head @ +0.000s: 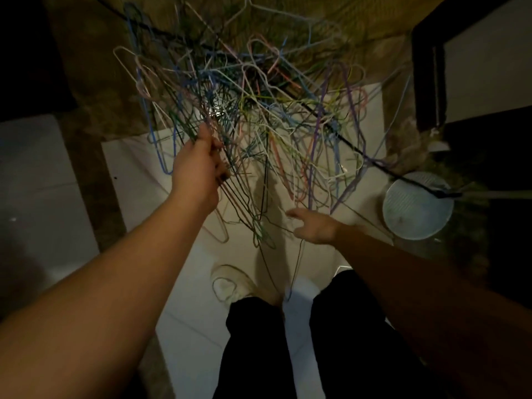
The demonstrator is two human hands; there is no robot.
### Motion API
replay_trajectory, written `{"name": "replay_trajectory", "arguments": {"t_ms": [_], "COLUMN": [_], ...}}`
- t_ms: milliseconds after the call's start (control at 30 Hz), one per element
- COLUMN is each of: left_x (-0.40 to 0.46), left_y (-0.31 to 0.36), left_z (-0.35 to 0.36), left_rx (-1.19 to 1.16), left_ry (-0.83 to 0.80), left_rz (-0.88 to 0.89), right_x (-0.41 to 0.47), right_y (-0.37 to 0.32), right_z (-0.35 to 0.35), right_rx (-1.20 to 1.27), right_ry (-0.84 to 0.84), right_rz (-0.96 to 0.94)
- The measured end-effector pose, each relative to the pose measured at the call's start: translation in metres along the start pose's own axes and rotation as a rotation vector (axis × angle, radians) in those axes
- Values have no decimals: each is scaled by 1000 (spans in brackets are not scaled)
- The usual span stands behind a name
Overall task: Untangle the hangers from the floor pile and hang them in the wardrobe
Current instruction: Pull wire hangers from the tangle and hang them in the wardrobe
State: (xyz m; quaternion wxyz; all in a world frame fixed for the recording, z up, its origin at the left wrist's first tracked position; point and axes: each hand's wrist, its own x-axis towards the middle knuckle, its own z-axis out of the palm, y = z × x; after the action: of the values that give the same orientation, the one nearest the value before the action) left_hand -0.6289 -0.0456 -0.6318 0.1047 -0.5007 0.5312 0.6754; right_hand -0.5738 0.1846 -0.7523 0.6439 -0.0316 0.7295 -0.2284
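A big tangle of thin wire hangers [259,110] in blue, pink, purple, green, white and yellow hangs lifted over the pale floor. My left hand [198,165] grips a bundle of several hangers at the tangle's left side and holds it up; their lower ends dangle down to about knee height. My right hand [313,226] is lower and to the right, fingers spread, palm down, just under the tangle's hanging ends. A thin wire runs close to its fingers, but I cannot tell if it touches. No wardrobe rail is visible.
A round pale stool or lid [417,205] stands at the right. A dark frame [426,67] rises at the upper right. A black cord [374,165] crosses the tangle diagonally. My legs in black trousers [259,347] and a light shoe [230,286] are below.
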Motion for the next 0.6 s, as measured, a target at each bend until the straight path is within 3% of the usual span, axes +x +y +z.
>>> {"name": "replay_trajectory", "arguments": {"t_ms": [167, 333, 600], "left_x": [-5, -8, -35], "left_y": [10, 26, 42], "left_z": [-8, -18, -16], "left_rx": [-96, -117, -102], "left_ry": [-32, -94, -123], "left_rz": [-30, -62, -29], "right_x": [-6, -33, -99], "right_y": [-2, -24, -84], "right_z": [13, -4, -46], "right_rx": [-247, 6, 178], "right_ry": [-52, 79, 245], "right_rz": [9, -103, -312]}}
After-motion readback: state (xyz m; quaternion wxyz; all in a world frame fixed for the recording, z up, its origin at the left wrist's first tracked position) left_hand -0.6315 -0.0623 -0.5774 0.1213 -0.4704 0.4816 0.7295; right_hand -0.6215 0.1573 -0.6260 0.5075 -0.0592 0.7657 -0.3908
